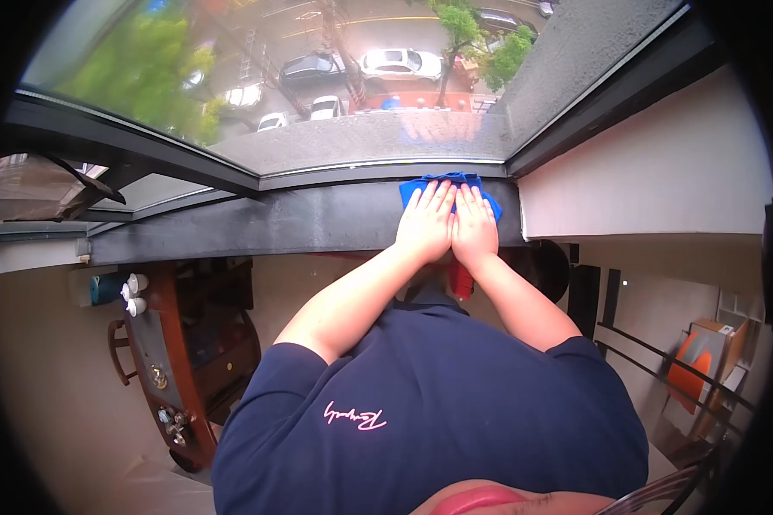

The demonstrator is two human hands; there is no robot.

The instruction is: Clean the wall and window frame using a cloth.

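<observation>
A blue cloth [487, 205] lies bunched on the dark windowsill [335, 212], near its right end. My left hand [427, 222] rests palm down on it, fingers stretched toward the window. Beside it, my right hand [475, 225] presses flat on the same cloth. The two hands touch along their inner edges. Parts of the cloth stick out ahead of the fingertips and to either side; its middle is hidden under the hands. Pale smears mark the sill to the left of the cloth.
A window pane [361, 141] in a dark frame [612, 96] rises beyond the sill, with parked cars outside. On the right is a white wall [644, 161]. A wooden table [167, 335] with cups [136, 283] stands lower left; a black railing [676, 367] runs at right.
</observation>
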